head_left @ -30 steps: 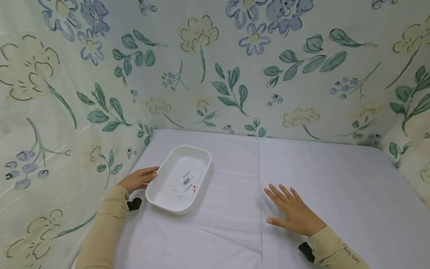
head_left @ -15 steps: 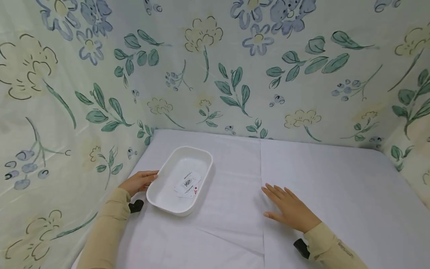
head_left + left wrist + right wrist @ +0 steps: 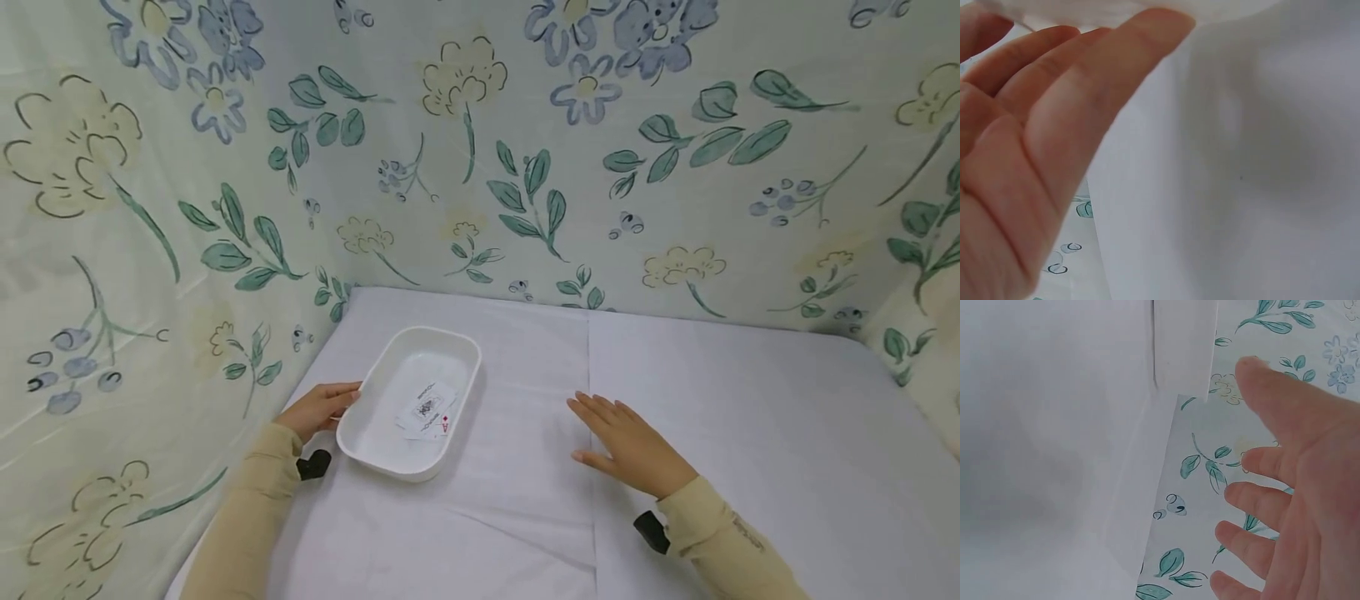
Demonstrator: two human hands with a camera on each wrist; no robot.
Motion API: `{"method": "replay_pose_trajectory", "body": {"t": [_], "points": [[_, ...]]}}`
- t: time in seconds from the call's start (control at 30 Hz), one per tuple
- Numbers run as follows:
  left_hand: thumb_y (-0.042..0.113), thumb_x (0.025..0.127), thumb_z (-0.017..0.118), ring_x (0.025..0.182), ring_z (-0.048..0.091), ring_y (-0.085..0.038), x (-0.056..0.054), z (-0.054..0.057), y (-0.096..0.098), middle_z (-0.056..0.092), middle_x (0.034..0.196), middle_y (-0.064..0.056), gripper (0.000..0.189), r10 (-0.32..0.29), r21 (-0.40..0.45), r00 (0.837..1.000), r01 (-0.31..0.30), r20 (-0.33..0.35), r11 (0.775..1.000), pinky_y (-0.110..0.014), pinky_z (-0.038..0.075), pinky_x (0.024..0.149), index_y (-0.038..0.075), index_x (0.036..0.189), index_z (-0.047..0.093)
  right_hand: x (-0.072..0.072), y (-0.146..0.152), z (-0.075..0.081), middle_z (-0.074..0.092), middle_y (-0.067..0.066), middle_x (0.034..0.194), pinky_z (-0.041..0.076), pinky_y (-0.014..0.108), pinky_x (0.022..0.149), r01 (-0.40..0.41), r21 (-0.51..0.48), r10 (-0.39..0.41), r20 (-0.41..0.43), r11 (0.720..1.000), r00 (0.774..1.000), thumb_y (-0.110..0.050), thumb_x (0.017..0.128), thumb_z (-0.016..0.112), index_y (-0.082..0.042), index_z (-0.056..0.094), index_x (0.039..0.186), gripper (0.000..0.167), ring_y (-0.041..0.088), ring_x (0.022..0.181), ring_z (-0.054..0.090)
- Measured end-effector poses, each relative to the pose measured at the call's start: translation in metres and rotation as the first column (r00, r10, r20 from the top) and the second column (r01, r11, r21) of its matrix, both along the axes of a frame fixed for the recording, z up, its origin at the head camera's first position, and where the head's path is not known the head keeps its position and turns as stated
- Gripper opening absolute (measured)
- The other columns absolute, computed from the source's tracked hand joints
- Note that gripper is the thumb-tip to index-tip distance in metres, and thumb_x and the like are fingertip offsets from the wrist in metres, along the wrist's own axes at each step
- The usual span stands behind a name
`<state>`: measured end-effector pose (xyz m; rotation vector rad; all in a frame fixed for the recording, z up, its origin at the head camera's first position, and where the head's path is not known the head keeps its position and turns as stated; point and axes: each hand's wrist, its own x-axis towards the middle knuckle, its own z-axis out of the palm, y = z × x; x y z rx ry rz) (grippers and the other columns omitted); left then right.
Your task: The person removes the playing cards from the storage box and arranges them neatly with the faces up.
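A white rectangular tray (image 3: pixel 390 462) with rounded corners lies on the white-covered table, left of centre in the head view. Several overlapping playing cards (image 3: pixel 425 408) rest inside, one showing a red A and diamond, another a dark printed figure. My left hand (image 3: pixel 318 408) holds the tray's left rim, fingertips at the edge. In the left wrist view the left hand's thumb (image 3: pixel 1147 37) reaches up against the tray's pale side (image 3: pixel 1229 9). To the right of the tray, my right hand (image 3: pixel 630 446) hovers near the cloth, palm down, fingers straight and thumb spread, holding nothing.
White cloth (image 3: pixel 517 467) covers the table, with a seam right of the tray. A floral curtain (image 3: pixel 480 167) hangs behind and along both sides. Black wrist devices (image 3: pixel 651 532) sit beneath both beige sleeves.
My right hand has drifted left and slightly away from me, towards the tray, its fingers drawing closer together. The left hand, tray and cards stay put; the head view shifts slightly.
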<state>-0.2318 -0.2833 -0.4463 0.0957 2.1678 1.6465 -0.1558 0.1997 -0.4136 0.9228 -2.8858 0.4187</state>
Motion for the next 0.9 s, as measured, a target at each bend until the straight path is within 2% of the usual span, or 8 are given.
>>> {"method": "replay_pose_trajectory", "body": {"t": [0.13,0.43,0.67,0.9], "points": [[0.027,0.093,0.052,0.091,0.06,-0.022,0.003,0.0,0.002,0.055,0.116,-0.022,0.057,0.016,0.018,1.0,-0.016,-0.008,1.0,-0.033,0.051,0.072,-0.005,0.135,0.033,-0.008,-0.009,0.007,0.033,0.011,0.141,0.019,0.046,0.104,-0.01,-0.002,0.01,-0.015,1.0,1.0,-0.05,0.087,0.05,-0.009,0.03,0.14,0.07,0.03,0.126,0.032],[0.021,0.095,0.048,0.087,0.061,-0.02,0.015,0.004,0.019,0.055,0.115,-0.023,0.049,0.124,-0.003,0.992,-0.124,0.0,0.992,-0.031,0.052,0.069,-0.005,0.134,0.036,-0.025,-0.036,0.02,0.032,0.009,0.142,0.017,0.043,0.106,-0.062,-0.011,0.062,-0.005,0.998,0.998,-0.049,0.088,0.049,-0.01,0.03,0.141,0.068,0.028,0.129,0.027],[0.017,0.096,0.045,0.097,0.058,-0.029,0.026,0.009,0.036,0.049,0.123,-0.025,0.044,0.148,-0.017,0.989,-0.149,-0.021,0.989,-0.033,0.052,0.071,-0.004,0.134,0.037,-0.032,-0.053,0.024,0.034,0.012,0.14,0.017,0.045,0.105,-0.098,-0.016,0.098,-0.014,0.995,0.995,-0.048,0.088,0.051,-0.007,0.033,0.139,0.068,0.031,0.129,0.026],[0.016,0.095,0.047,0.093,0.06,-0.026,0.033,0.006,0.047,0.056,0.114,-0.022,0.044,0.172,0.006,0.985,-0.172,-0.013,0.985,-0.032,0.052,0.069,-0.002,0.134,0.039,-0.049,-0.076,0.034,0.034,0.012,0.14,0.018,0.045,0.105,-0.136,0.012,0.136,-0.02,0.991,0.99,-0.046,0.088,0.052,-0.007,0.034,0.139,0.067,0.031,0.129,0.026]]}}
